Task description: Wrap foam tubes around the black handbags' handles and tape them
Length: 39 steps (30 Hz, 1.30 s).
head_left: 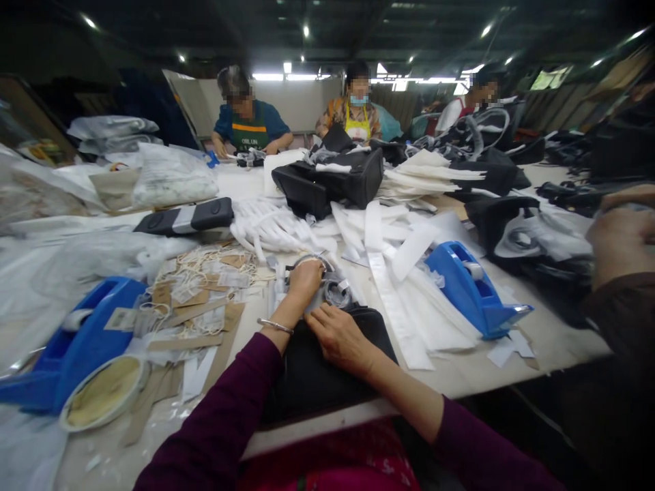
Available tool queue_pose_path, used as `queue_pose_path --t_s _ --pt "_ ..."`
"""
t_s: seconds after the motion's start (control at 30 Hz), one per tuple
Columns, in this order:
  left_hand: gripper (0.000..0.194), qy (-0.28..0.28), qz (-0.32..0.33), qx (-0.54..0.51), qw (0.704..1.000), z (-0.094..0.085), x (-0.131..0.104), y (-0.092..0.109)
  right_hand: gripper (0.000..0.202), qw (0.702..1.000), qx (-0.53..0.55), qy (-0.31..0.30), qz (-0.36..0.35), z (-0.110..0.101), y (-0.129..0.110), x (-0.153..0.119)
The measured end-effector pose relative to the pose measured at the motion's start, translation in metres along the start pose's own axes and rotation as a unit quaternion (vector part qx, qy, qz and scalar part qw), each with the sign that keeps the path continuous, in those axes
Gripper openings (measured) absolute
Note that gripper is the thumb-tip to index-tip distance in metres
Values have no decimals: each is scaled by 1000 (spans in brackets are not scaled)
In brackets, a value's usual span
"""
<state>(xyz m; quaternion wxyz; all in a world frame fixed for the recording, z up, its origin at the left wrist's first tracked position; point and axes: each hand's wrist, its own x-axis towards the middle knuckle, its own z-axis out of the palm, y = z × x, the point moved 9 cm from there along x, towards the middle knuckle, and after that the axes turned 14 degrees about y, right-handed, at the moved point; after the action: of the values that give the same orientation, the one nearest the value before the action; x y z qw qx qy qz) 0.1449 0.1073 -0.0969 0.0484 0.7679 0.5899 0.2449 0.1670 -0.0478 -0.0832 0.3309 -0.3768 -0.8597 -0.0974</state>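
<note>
A black bag point(327, 378) lies flat at the table's near edge, right in front of me. My left hand point(306, 278), with a bangle at the wrist, is closed over the bag's far end, beside a dark curved strap or handle. Its fingertips are hidden, so what it holds I cannot make out. My right hand point(340, 335) rests on the bag's upper part, fingers bent and pressed together at its far edge. Just beyond those fingers sits a coiled strap in clear plastic point(338, 293).
Blue tape dispensers stand left point(102, 334) and right point(468, 290). A round tub point(105, 394) sits near tags and strings point(205, 286). White foam strips point(276, 221) and black bags point(332, 177) are piled beyond. Several co-workers sit opposite; another person's arm point(621, 245) reaches in at right.
</note>
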Motion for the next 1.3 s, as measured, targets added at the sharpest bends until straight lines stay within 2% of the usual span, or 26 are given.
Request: queue_pose_path --t_s 0.13,0.3,0.5,0.8,0.93,1.0,1.07,1.1,1.23,1.3 --pt "32 -8 2 22 1000 -1 -1 5 18 999 -8 -34 3 13 0 1" --pt "28 -24 26 25 999 -6 -3 15 18 999 -3 -28 16 17 9 3" --pt "36 -2 48 27 998 -15 -16 10 16 999 4 -26 22 15 9 4" --pt "30 31 59 12 998 -17 -21 8 15 999 19 9 28 11 6 5" --pt "24 63 72 -16 995 -34 -23 20 13 999 23 25 35 15 8 4" --pt "24 118 86 -63 987 -54 -36 30 15 998 30 42 26 17 9 3" --pt "29 207 97 -149 962 -79 -62 36 19 997 38 67 19 17 11 3" --pt "35 228 104 -169 953 -84 -77 37 20 996 46 80 18 16 11 4" --pt "49 292 136 -144 936 -80 -138 33 26 984 95 147 23 -3 3 1" --pt "51 296 132 -121 938 -68 -154 28 28 972 129 191 40 -20 -1 -4"
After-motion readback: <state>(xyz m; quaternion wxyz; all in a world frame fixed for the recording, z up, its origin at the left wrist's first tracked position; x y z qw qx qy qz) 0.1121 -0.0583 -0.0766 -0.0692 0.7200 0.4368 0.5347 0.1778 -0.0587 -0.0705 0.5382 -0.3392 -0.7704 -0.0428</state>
